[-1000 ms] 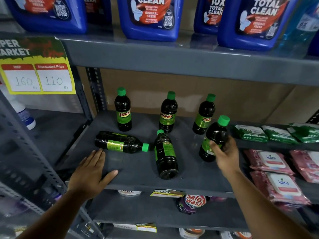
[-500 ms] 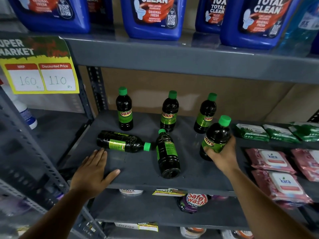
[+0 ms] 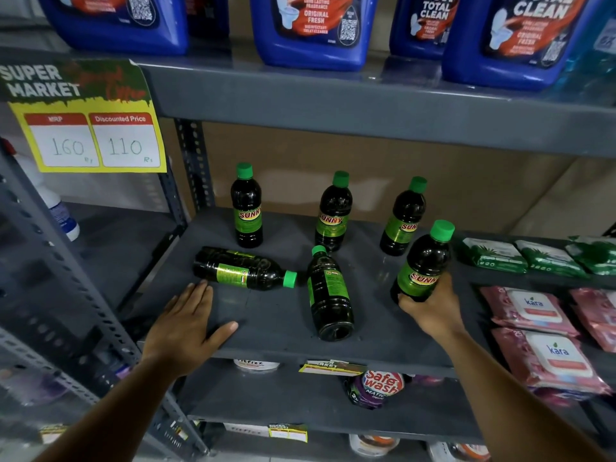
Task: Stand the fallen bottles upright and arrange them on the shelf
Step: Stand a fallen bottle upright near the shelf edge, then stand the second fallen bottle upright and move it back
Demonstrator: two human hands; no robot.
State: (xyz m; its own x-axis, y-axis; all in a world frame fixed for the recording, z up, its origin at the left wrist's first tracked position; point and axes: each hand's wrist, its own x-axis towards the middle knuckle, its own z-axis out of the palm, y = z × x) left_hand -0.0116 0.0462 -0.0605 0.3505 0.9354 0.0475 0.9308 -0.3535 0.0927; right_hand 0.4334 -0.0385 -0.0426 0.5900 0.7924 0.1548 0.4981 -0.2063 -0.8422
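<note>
Dark bottles with green caps and green SUNNY labels are on the grey shelf (image 3: 273, 315). Three stand upright at the back: left bottle (image 3: 246, 208), middle bottle (image 3: 333, 211), right bottle (image 3: 403, 218). Two lie on their sides: one (image 3: 243, 269) with its cap pointing right, another (image 3: 328, 295) with its cap pointing to the back. My right hand (image 3: 430, 305) grips the lower part of a fourth upright bottle (image 3: 425, 261), slightly tilted, at the shelf's right. My left hand (image 3: 186, 325) rests flat on the shelf's front left, fingers spread, just in front of the left fallen bottle.
Blue toilet-cleaner jugs (image 3: 313, 28) fill the shelf above. Green packs (image 3: 493, 258) and pink wipe packs (image 3: 533, 311) lie to the right. A yellow price sign (image 3: 90, 128) hangs at upper left. A Safe Wash pouch (image 3: 380, 388) sits on the shelf below.
My right hand has turned the held bottle so its SUNNY label faces front and slid lower on it. The left hand and the other bottles have not moved.
</note>
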